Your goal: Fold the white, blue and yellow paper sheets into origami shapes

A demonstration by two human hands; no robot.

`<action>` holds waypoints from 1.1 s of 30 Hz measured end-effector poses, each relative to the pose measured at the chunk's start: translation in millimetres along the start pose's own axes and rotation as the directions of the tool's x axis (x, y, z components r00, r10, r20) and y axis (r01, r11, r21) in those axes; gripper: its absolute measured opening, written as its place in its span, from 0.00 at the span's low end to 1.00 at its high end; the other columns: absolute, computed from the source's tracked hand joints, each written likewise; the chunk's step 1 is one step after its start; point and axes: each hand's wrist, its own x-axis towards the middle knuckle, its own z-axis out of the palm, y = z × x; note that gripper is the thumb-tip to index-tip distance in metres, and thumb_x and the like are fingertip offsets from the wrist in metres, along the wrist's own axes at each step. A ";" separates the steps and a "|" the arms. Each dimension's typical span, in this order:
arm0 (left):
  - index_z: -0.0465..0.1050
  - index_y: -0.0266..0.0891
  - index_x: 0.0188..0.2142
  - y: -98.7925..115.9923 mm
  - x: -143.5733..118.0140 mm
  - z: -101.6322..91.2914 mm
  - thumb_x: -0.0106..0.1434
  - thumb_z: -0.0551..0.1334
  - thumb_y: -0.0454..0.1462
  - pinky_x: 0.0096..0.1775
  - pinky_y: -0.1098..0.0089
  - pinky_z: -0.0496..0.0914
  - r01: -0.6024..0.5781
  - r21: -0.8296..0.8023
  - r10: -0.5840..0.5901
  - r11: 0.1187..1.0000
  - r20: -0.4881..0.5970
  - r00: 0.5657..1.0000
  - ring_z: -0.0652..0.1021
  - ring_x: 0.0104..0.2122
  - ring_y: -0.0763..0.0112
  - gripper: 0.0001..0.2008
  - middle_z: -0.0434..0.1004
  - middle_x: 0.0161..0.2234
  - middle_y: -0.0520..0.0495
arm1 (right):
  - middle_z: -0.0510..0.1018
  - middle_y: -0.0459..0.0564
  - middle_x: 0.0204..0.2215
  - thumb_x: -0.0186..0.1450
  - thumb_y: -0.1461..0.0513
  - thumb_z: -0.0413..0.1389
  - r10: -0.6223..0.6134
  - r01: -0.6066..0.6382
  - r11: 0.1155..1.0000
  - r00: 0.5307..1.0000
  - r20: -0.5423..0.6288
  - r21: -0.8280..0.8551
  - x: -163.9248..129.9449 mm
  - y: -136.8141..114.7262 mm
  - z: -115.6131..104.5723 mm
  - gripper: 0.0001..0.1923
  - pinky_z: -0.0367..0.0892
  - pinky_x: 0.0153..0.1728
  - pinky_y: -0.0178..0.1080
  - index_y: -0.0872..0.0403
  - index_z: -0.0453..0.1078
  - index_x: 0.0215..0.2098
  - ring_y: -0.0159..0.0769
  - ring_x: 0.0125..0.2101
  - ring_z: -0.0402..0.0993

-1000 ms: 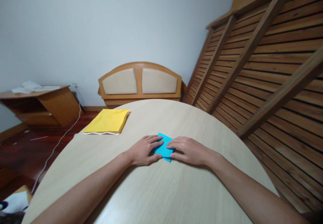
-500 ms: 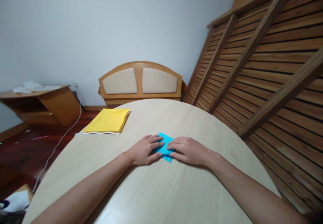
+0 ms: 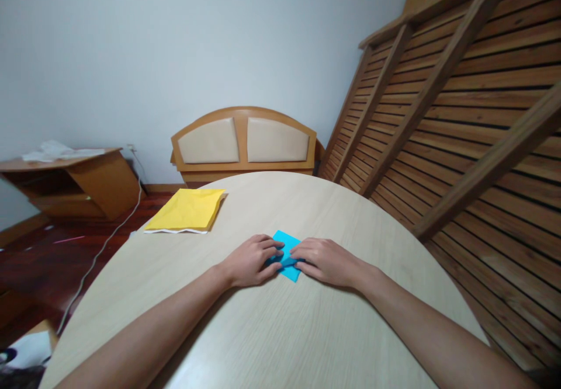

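Observation:
A small sheet of blue folding paper [image 3: 287,243] lies on the round pale wood table, partly covered by my fingers. A flap across its middle is raised, and a lower corner points toward me. My left hand [image 3: 255,260] grips the paper's left side, its fingers bent over the top and the thumb at the near edge of the flap. From the right, my right hand [image 3: 323,260] pinches the other end of the flap between fingers and thumb. Both hands rest close to the tabletop, and the fingers hide the paper's sides.
A yellow sheet stack [image 3: 188,209] with white beneath it sits at the table's [image 3: 350,214] far left. A wooden headboard [image 3: 243,138] stands behind the table. Wooden slats [image 3: 438,126] lean along the right. At left are a desk [image 3: 94,181] and a white cable [image 3: 103,249].
The flap on the blue paper has lifted and shifted away from me, so more of the near part shows. My left fingers have curled a little; my right hand has barely moved.

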 end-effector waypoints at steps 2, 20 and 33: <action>0.74 0.38 0.47 0.3 -0.2 -0.7 0.70 0.54 0.44 0.59 0.57 0.64 -0.008 0.016 0.008 1.000 0.015 1.000 0.74 0.54 0.58 0.15 0.75 0.55 0.41 | 0.81 0.51 0.45 0.72 0.58 0.49 -0.008 0.008 1.000 1.000 -0.003 0.001 -0.1 0.9 0.7 0.14 0.66 0.49 0.42 0.50 0.75 0.48 0.41 0.47 0.75; 0.70 0.39 0.36 -6.1 -1.6 6.4 0.70 0.54 0.43 0.39 0.68 0.70 0.045 0.009 -0.044 0.999 -0.021 0.999 0.76 0.35 0.66 0.12 0.73 0.37 0.45 | 0.82 0.52 0.41 0.72 0.56 0.51 0.144 -0.144 0.990 0.987 -0.070 0.015 2.5 7.0 4.5 0.14 0.66 0.42 0.40 0.52 0.76 0.45 0.41 0.41 0.77; 0.74 0.37 0.38 -11.6 3.7 19.5 0.69 0.55 0.40 0.42 0.65 0.71 0.360 -0.217 -0.397 0.907 -0.162 0.903 0.76 0.39 0.62 0.11 0.76 0.36 0.43 | 0.82 0.52 0.40 0.73 0.57 0.48 0.330 -0.268 0.932 0.906 -0.265 0.246 14.7 12.6 20.7 0.15 0.67 0.40 0.39 0.53 0.75 0.46 0.40 0.40 0.78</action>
